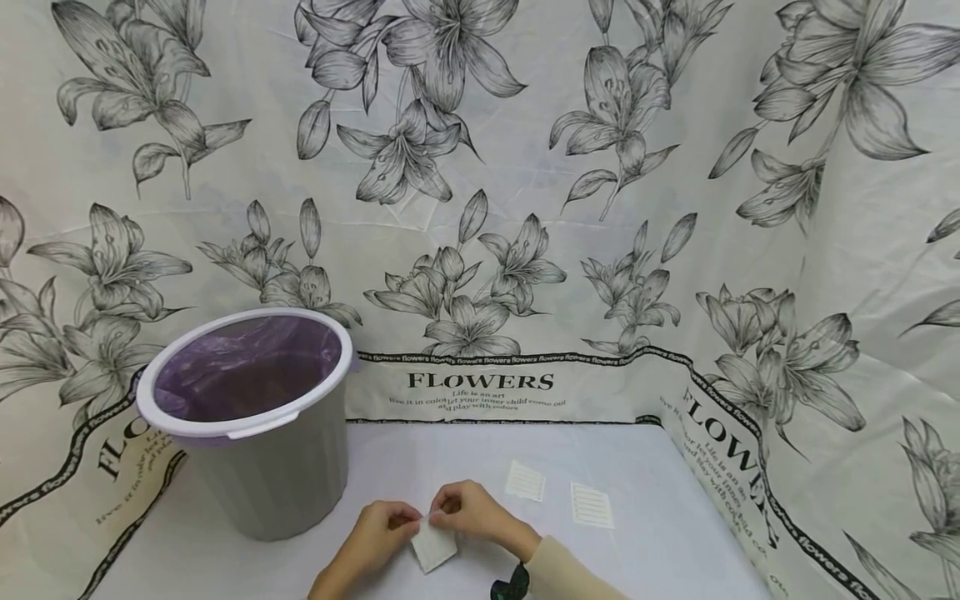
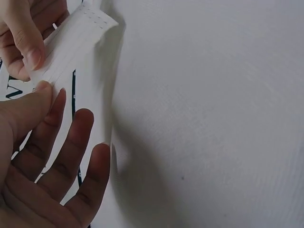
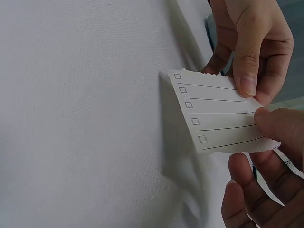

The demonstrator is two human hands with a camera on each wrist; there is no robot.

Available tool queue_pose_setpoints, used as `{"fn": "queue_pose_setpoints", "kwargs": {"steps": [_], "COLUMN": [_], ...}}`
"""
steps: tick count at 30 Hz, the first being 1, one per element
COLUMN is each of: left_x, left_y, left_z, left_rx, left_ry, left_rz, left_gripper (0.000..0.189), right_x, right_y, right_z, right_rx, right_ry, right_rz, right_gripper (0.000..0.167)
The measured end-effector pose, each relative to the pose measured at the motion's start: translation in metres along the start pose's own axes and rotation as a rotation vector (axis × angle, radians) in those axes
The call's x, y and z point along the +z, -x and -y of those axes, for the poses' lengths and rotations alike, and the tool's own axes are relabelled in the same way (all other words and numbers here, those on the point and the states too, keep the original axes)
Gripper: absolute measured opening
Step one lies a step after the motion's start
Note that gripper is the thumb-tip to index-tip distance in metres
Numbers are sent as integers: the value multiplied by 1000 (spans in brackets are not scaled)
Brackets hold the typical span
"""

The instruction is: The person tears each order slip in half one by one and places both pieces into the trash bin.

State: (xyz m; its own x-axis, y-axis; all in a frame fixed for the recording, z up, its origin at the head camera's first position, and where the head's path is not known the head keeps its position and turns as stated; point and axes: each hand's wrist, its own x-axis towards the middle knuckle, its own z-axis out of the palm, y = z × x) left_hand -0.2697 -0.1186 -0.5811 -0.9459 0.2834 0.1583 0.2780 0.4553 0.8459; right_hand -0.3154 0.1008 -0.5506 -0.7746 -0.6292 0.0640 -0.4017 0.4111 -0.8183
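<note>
Both hands pinch one small white checklist slip (image 3: 216, 111) at its edge, close to each other. My left hand (image 1: 378, 533) has thumb and forefinger on it, with the other fingers (image 2: 76, 137) spread loosely below in the left wrist view. From the other side, my right hand (image 1: 476, 512) pinches the slip between thumb and fingers. Printed lines with small checkboxes show in the right wrist view, and the slip's upper edge looks ragged there. Over the white tabletop, the slip hangs tilted toward me in the head view.
Two more lined slips, one nearer (image 1: 592, 505) and one farther (image 1: 526, 481), lie on the white table (image 1: 660, 542) right of the hands. A grey bin (image 1: 273, 483) with a purple liner stands at the left. Flower-printed cloth (image 1: 480, 275) walls the back and sides.
</note>
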Motion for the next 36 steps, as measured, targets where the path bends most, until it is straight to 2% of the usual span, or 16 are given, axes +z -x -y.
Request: {"fn": "queue_pose_setpoints", "kwargs": {"steps": [6, 9, 14, 20, 27, 31, 36], "left_x": [-2, -3, -2, 1, 5, 6, 8], "left_y": [1, 1, 1, 6, 15, 19, 24], "left_z": [-3, -4, -2, -2, -5, -8, -7], "left_rx": [-4, 3, -15, -26, -54, -50, -54], "left_ry": [-20, -38, -45, 17, 105, 91, 101], "left_rz": [62, 66, 22, -54, -73, -80, -41], "left_gripper": [10, 10, 11, 14, 16, 16, 16], "right_x": [6, 8, 11, 17, 24, 26, 31], "right_y": [7, 9, 14, 18, 27, 30, 35], "right_z": [1, 1, 3, 4, 7, 8, 5], "right_rx": [-11, -24, -44, -21, 18, -17, -23], "right_ry": [0, 9, -7, -128, -241, -204, -110], "right_rz": [-44, -76, -116, -153, -194, -220, -252], "right_gripper": [5, 4, 5, 9, 11, 11, 12]}}
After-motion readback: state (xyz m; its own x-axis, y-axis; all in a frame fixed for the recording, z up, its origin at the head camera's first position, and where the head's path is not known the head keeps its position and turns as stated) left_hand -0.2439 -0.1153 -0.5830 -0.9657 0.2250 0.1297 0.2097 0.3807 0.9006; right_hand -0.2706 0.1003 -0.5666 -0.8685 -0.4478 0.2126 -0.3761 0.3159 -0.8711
